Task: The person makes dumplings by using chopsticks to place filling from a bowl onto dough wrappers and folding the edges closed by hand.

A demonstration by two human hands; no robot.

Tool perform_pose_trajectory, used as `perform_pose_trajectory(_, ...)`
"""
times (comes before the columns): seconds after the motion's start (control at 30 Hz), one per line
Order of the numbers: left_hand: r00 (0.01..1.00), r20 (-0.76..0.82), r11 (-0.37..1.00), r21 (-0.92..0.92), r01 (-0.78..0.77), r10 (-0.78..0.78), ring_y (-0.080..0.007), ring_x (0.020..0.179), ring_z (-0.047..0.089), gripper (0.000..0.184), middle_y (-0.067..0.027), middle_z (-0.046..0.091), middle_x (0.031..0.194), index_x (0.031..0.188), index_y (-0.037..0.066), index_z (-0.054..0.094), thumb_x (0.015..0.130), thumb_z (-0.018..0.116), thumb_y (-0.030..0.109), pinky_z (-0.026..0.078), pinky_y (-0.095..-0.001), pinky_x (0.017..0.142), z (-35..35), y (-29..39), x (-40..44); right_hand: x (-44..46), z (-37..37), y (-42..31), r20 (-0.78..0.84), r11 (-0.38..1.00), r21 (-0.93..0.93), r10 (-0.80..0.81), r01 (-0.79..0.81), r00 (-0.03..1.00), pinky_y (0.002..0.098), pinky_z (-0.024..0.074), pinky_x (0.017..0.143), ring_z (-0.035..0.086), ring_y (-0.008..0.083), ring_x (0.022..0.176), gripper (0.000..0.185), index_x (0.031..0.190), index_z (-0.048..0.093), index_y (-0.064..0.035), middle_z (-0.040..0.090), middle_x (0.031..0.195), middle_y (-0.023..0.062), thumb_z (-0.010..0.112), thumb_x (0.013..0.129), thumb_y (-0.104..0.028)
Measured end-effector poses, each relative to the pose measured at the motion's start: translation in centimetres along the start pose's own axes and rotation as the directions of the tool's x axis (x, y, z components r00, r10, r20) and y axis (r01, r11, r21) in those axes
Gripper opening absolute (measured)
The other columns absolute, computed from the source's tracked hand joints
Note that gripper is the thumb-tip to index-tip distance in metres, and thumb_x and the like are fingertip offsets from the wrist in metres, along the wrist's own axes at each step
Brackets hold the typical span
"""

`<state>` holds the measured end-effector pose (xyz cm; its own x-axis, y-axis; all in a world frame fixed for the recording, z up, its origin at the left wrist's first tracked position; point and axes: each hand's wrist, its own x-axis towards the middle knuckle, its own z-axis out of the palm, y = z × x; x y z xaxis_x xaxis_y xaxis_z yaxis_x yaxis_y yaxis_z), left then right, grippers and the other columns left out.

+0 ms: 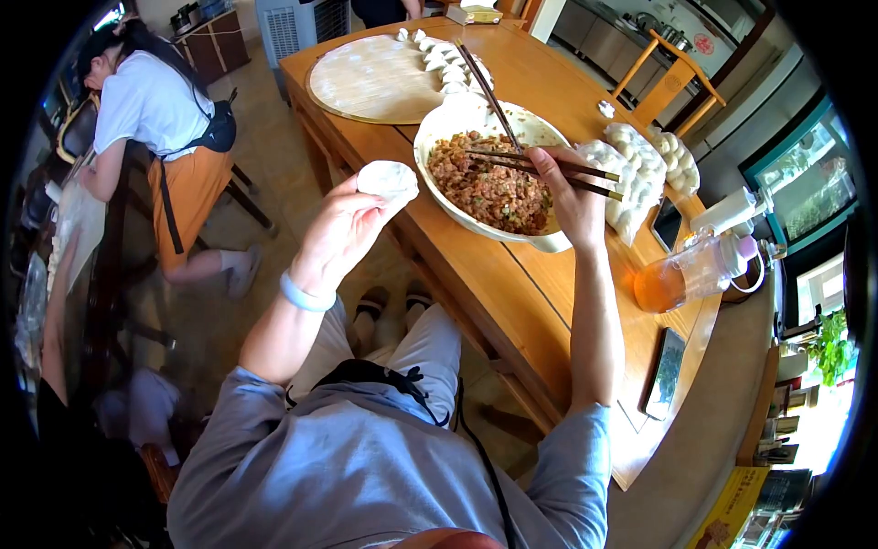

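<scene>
Pinched in my left hand [343, 229] is a round dough wrapper [388, 181], held up beside the bowl; my right hand [574, 197] grips a pair of chopsticks [540, 165], their tips over the meat filling [485, 183] in the white bowl [428, 137]; another pair of chopsticks [489, 91] leans in the bowl; beyond it, folded dumplings [448, 69] line the edge of a floured round board [366, 82] on the wooden table [540, 284].

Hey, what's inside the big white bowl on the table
The bowl holds chunky reddish-brown filling with green bits. Slanting chopsticks rest in it; other chopsticks, in the right hand, reach over it. The filling covers the bottom, so that can't be seen.
</scene>
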<state>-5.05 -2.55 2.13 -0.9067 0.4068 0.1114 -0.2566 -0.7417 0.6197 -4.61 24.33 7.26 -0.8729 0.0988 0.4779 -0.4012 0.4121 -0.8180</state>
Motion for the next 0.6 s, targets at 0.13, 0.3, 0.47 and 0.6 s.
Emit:
perform_pose_trajectory(0.13,1.000,0.001,0.999,-0.031,-0.026,0.026,-0.0297,0.112,0.050,0.041,-0.0233,0.052,0.116,0.113,-0.013,0.044,0.074,0.036,-0.013,0.035,-0.0399,0.104,-0.4,0.3,0.3,-0.1,0.2,-0.4,0.018,0.978,0.207,0.037,-0.040,0.999,0.0245,0.0485,0.064,0.061,0.0132,0.071,0.023,0.089,0.065,0.0036,0.066,0.076,0.0084,0.065,0.083,-0.019)
perform_pose_trajectory(0.3,0.999,-0.017,0.997,-0.072,-0.035,0.033,-0.0297,0.113,0.049,0.040,-0.0232,0.051,0.117,0.114,-0.014,0.043,0.075,0.035,-0.012,0.035,-0.0395,0.104,0.3,0.8,0.9,-0.3,0.8,0.6,0.047,0.991,0.120,0.045,-0.050,0.998,0.0241,0.0499,0.065,0.061,0.0133,0.070,0.024,0.088,0.065,0.0051,0.065,0.076,0.0090,0.065,0.083,-0.018)
perform_pose_trajectory(0.47,1.000,-0.019,0.997,-0.070,-0.021,0.020,-0.0283,0.114,0.049,0.040,-0.0223,0.051,0.118,0.116,-0.013,0.043,0.077,0.033,-0.012,0.036,-0.0379,0.104,0.1,1.2,1.7,-0.3,0.8,0.6,0.108,0.961,0.226,0.140,-0.162,0.984,0.0273,0.0537,0.069,0.064,0.0182,0.075,0.025,0.090,0.063,0.0061,0.065,0.083,0.0124,0.059,0.087,-0.018)
perform_pose_trajectory(0.6,1.000,0.003,0.999,-0.051,-0.009,0.009,-0.0272,0.115,0.048,0.041,-0.0216,0.050,0.119,0.116,-0.013,0.043,0.077,0.033,-0.012,0.037,-0.0366,0.103,0.3,1.5,2.1,0.1,-0.2,0.2,0.032,0.898,0.339,0.288,-0.281,0.957,0.0241,0.0545,0.059,0.063,0.0151,0.068,0.022,0.083,0.064,0.0042,0.065,0.078,0.0110,0.060,0.086,-0.018)
